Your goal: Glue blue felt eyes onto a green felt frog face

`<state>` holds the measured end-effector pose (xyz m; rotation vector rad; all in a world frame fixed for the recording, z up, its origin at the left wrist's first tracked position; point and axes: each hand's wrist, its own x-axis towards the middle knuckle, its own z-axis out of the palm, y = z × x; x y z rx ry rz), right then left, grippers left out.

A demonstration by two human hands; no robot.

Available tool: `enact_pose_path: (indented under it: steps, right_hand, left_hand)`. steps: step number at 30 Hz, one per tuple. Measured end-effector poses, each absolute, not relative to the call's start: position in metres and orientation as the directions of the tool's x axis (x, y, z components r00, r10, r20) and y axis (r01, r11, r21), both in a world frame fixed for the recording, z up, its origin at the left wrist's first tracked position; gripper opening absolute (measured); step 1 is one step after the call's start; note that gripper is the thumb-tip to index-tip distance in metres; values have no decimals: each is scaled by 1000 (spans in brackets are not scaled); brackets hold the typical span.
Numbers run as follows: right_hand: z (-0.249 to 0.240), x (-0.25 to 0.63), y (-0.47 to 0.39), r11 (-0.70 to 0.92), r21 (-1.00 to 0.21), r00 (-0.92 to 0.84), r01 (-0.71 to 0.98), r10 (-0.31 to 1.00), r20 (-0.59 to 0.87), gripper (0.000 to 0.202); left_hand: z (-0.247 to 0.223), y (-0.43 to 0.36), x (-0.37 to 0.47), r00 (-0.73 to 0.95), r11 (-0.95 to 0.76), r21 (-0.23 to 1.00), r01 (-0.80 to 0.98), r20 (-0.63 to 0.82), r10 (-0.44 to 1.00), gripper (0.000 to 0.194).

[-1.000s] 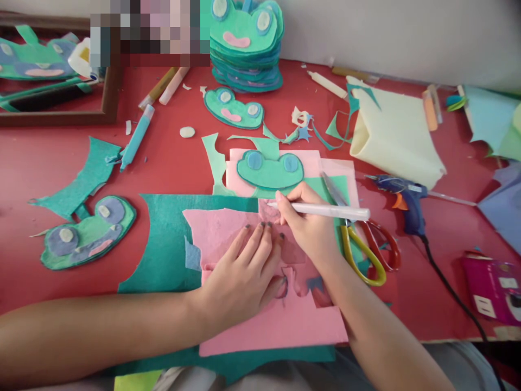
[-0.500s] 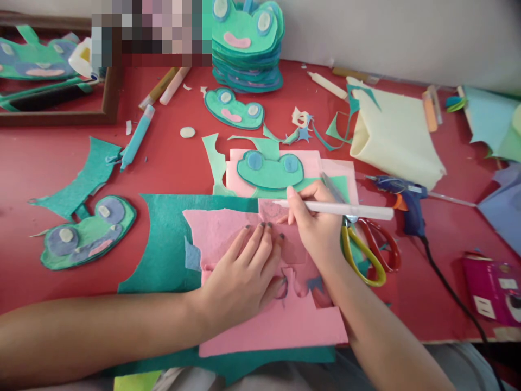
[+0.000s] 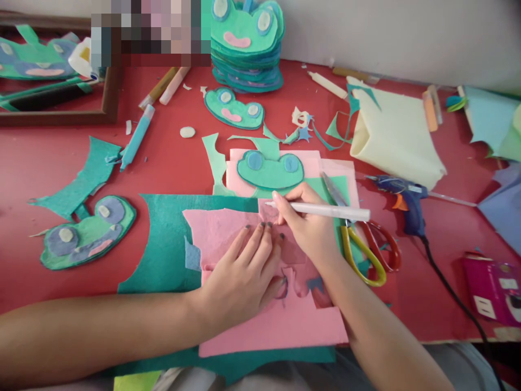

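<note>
My left hand [image 3: 248, 266] lies flat with its fingers stretched over the pink felt [image 3: 272, 331], pressing it down. A white pen [image 3: 329, 210] is pinched in my right hand [image 3: 309, 222], its tip on the upper edge of the pink felt. Under the pink pieces spreads a dark green felt sheet [image 3: 163, 239]. Just beyond the pen lies a green felt frog face [image 3: 271, 174] with two blue eyes. To the right of my right hand are scissors [image 3: 362, 255] with one yellow and one red handle loop, partly hidden by the hand.
A blue glue gun [image 3: 407, 198] with a black cord rests at right, near cream felt [image 3: 394, 136]. Finished frog faces form a stack [image 3: 246, 60] at the back. Another frog face [image 3: 87, 236] lies left, below a turquoise pen [image 3: 137, 138]. A wooden tray [image 3: 109, 92] stands back left.
My right hand has shifted a little to the left with the pen, and the pen tip has moved left along the pink felt. The left hand stays in place.
</note>
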<state>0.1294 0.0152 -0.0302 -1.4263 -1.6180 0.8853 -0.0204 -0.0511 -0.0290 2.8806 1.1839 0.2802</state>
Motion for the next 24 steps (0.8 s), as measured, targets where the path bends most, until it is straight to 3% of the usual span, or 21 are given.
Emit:
enact_pose_path:
  steps: [14, 21, 24]
  right_hand:
    - [-27, 128, 16, 104, -900, -98, 423, 993, 69, 26]
    - [-28, 134, 19, 73, -975, 223, 212, 967, 120, 19]
    - [-29, 137, 21, 104, -981, 264, 162, 954, 145, 14]
  left_hand:
    - [-29, -52, -21, 697, -711, 77, 699, 145, 702, 54]
    - [-27, -53, -22, 692, -708, 89, 701, 154, 705, 55]
    - [-27, -54, -22, 697, -712, 98, 696, 150, 702, 55]
